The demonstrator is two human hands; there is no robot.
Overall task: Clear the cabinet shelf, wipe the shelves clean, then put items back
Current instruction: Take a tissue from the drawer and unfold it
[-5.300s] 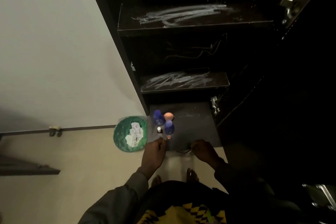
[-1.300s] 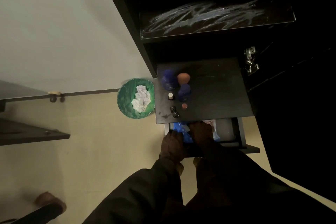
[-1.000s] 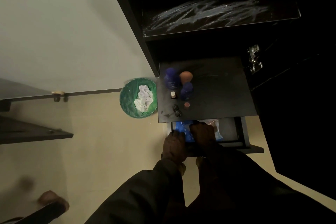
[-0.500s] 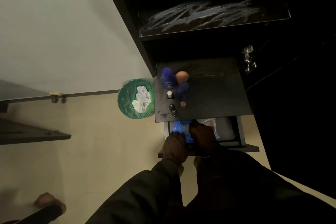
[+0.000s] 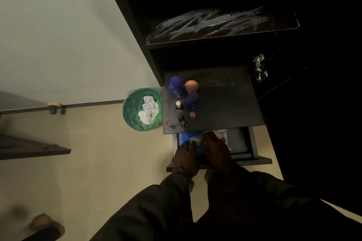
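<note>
A black cabinet has a streaked shelf [image 5: 221, 23] above and a lower shelf [image 5: 231, 107]. On the lower shelf's left side stand two blue bottles [image 5: 176, 88], an orange egg-shaped sponge [image 5: 191, 85], a small white-capped bottle [image 5: 178, 105] and several tiny jars [image 5: 183, 121]. Below it an open drawer [image 5: 252, 148] holds a blue packet [image 5: 189, 137] and a clear plastic bag [image 5: 222, 135]. My left hand [image 5: 185, 159] rests over the drawer's front with fingertips on the blue packet. My right hand [image 5: 213, 150] reaches into the drawer onto the packets; its grip is hidden.
A green-lined bin [image 5: 142, 109] with crumpled white tissues stands on the beige floor left of the cabinet. A white wall panel [image 5: 58, 35] lies to the left. A metal hinge [image 5: 259, 67] sits on the cabinet's right side. A foot [image 5: 46, 225] shows at bottom left.
Five seconds ago the drawer was closed and both hands were at its front edge. Now it is open with both hands in it; over the last second they barely moved.
</note>
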